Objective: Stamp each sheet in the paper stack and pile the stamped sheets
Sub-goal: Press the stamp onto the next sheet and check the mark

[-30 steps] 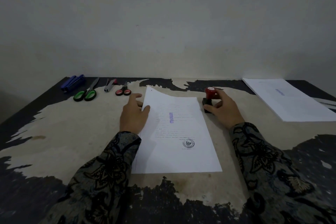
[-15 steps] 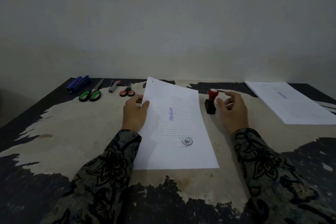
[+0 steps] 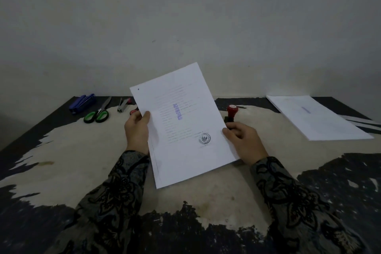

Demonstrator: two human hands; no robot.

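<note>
A white sheet [image 3: 185, 130] with a blue stamp mark and a round seal is lifted off the table and tilted toward me. My left hand [image 3: 137, 130] grips its left edge with the thumb on top. My right hand [image 3: 244, 142] pinches its right edge. More white paper shows along the lifted sheet's left edge; I cannot tell how many sheets are held. The red-topped stamp [image 3: 232, 112] stands upright on the table just behind my right hand, apart from it. A pile of stamped sheets [image 3: 315, 117] lies at the far right.
Along the table's back left lie a blue stapler [image 3: 82, 103], green-handled scissors [image 3: 98, 115], a staple remover [image 3: 123, 105] and red-handled scissors [image 3: 133, 112], partly hidden by the sheet. The table [image 3: 72, 161] is dark with a worn pale middle. A wall rises behind.
My right hand let go of the stamp and took the sheet's right edge. Both hands raised the sheet from flat on the table to tilted in the air.
</note>
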